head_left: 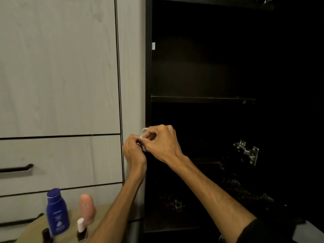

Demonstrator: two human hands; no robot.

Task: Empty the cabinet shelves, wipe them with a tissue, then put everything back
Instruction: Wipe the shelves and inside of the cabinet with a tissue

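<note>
Dim room, pale wood-grain drawer fronts [59, 155] left, open dark cabinet [201, 67] right, shelf [201, 99] bare. Left hand [134, 151] and right hand [162, 142] meet at cabinet's left edge, both pinching small white tissue [144, 133]; its orientation unclear. Near-left worktop [73, 223]: upright blue bottle [56, 212], pink bottle [87, 207], nail polish [81, 230].

The open cabinet [210, 67] stands to the right, with the closed door panel [57, 64] and drawer fronts [61, 158] to its left. A shelf [201, 99] crosses the cabinet above both hands. The left hand [134, 153] and right hand [162, 143] meet at the cabinet's left edge, a tissue [144, 135] between their fingers. A hinge [248, 151] sits to their right. Lower left, on the worktop [33, 232], a lotion bottle [57, 212] stands left of a tube [87, 208], with a small bottle [81, 229] before the tube.
</note>
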